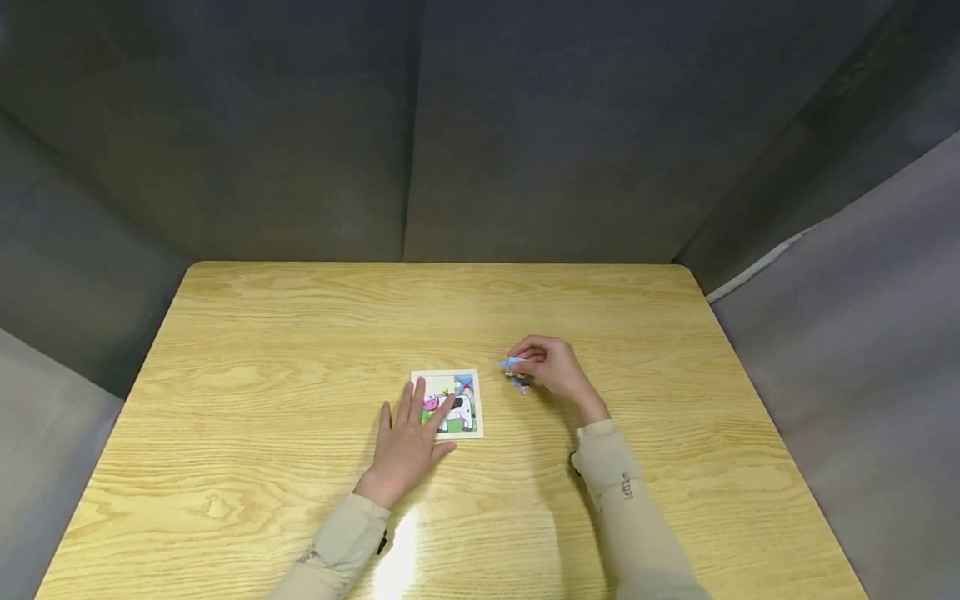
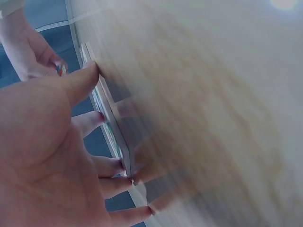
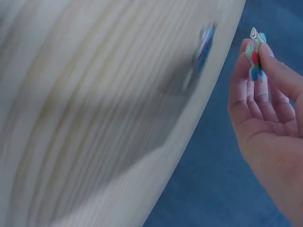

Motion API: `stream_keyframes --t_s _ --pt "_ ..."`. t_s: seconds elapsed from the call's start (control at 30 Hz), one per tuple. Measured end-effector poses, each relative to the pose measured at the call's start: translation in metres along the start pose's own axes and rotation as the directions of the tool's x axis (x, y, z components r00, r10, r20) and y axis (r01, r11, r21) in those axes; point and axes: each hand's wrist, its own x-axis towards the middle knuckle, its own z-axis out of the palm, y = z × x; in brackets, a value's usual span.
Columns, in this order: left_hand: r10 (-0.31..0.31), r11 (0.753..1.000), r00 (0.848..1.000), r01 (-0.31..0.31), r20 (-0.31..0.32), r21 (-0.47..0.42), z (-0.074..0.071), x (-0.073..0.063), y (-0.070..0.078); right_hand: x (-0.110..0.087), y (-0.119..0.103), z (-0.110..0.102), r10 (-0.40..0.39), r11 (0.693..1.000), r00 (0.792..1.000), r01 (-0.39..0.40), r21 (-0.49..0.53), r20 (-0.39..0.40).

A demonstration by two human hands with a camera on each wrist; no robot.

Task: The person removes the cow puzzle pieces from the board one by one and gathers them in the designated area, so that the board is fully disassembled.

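A square jigsaw puzzle board (image 1: 467, 433) with a pale frame and a cow picture lies flat on the table. Its upper left part shows bare pale backing, with coloured pieces around the cow on the right and below. My left hand (image 1: 405, 446) rests on the board's left side with fingers spread; in the left wrist view its fingertips sit along the edge. To the right of the board, my right hand (image 1: 553, 367) pinches a small jigsaw piece (image 3: 254, 59) between thumb and fingertips, raised above the table. Below that hand lies another colourful jigsaw piece (image 3: 205, 47).
The wood-grain table (image 1: 262, 350) has rounded far corners. Dark grey curtains (image 1: 555, 150) hang behind it and at both sides. A bright reflection shows on the tabletop near the left sleeve (image 1: 337, 537).
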Motion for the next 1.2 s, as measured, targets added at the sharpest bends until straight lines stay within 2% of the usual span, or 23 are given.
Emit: stream_keyframes --t_s 0.03,0.2,0.27,0.43,0.63,0.87,1.2 --pt "0.000 1.000 1.000 0.000 0.000 0.000 0.000 0.000 0.000 -0.003 -0.003 -0.005 0.002 1.000 1.000 -0.002 0.001 -0.003" --pt "-0.002 1.000 1.000 0.002 0.004 0.005 -0.002 0.000 0.000 -0.009 0.010 -0.023 0.041 0.999 0.999 -0.042 -0.030 -0.027" --pt "-0.002 1.000 1.000 0.002 0.005 0.007 -0.002 0.000 0.000 -0.009 0.025 -0.027 0.054 0.997 0.998 -0.056 -0.059 -0.037" --pt "-0.001 1.000 1.000 0.001 0.007 0.008 -0.001 0.000 0.000 -0.013 0.037 -0.034 0.072 0.991 0.996 -0.077 -0.114 -0.045" --pt "-0.003 1.000 1.000 0.003 0.006 0.005 -0.001 0.000 0.000 -0.014 0.046 -0.035 0.077 0.985 0.996 -0.083 -0.152 -0.045" --pt "0.001 1.000 1.000 -0.001 0.001 0.000 -0.001 0.000 0.000 -0.014 0.047 -0.032 0.044 0.973 0.998 -0.051 -0.223 -0.040" --pt "0.008 1.000 1.000 -0.008 -0.005 -0.002 0.000 0.000 0.000 -0.017 0.050 -0.032 0.038 0.972 0.999 -0.043 -0.230 -0.025"
